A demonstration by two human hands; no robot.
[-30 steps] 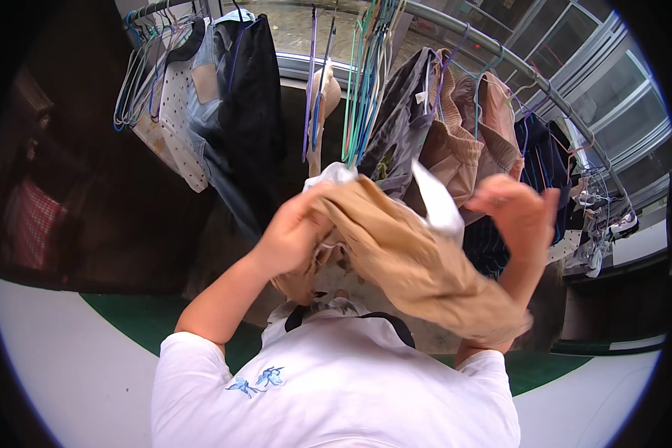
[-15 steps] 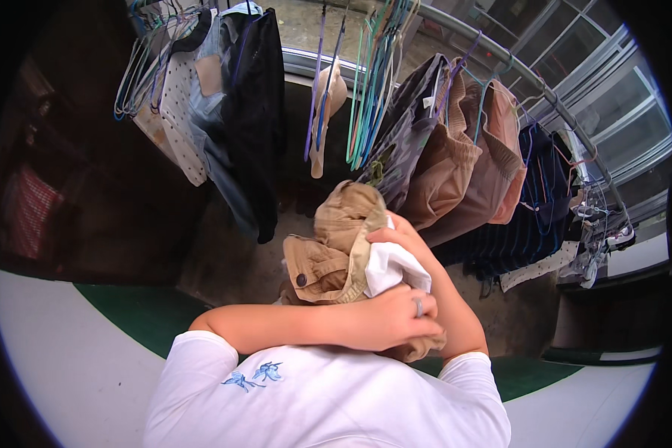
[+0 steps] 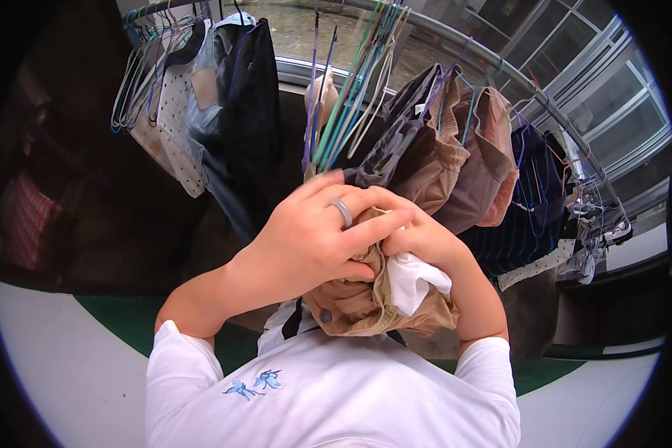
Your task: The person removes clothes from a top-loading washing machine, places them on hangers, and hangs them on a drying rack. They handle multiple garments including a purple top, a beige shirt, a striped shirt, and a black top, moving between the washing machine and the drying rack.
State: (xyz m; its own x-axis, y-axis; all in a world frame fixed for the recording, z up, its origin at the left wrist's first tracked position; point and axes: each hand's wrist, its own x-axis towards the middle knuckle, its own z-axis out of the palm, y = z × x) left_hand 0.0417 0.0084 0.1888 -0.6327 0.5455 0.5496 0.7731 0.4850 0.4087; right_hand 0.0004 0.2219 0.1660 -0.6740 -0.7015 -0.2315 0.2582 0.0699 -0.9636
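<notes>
A second ago the tan shorts (image 3: 366, 302) were spread open; now they are bunched against the chest. The left hand (image 3: 317, 235) closes over them, and the right hand (image 3: 425, 239) seems to grip them, fingers hidden.

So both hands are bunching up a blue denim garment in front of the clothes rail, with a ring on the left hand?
Not quite: the head view shows a tan cotton garment with white pocket lining, not blue denim. Both the left hand with its ring and the right hand bunch it before the clothes rail.
</notes>
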